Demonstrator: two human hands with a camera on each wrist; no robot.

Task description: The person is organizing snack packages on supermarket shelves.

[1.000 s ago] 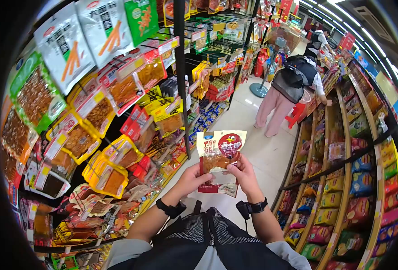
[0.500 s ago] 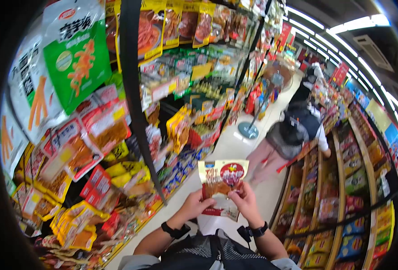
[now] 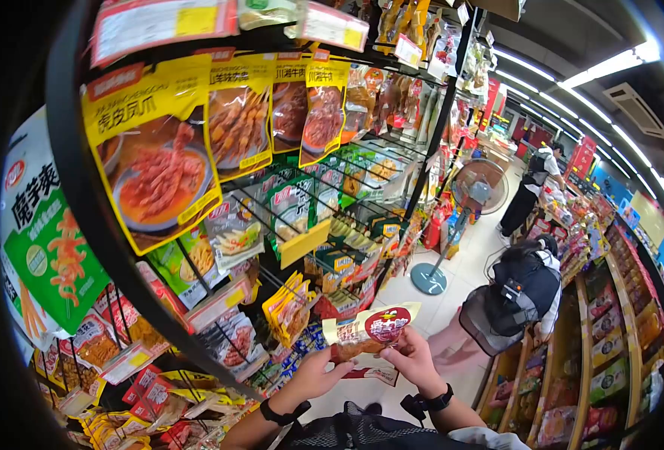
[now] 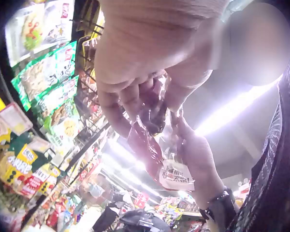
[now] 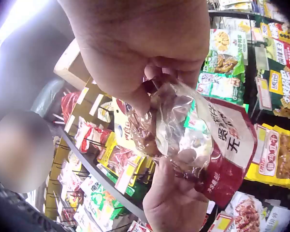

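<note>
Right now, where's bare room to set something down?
Bare floor between fan base and packet; also between right wristband and right shelves. Crowded: left rack, hung with snack packs; right shelves too.

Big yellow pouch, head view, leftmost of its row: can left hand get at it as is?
Probably not straight away: the left hand is holding the snack packet. Nothing covers the front of the yellow pouch, though, and the right hand also grips the packet, so freeing the left looks feasible.
</note>
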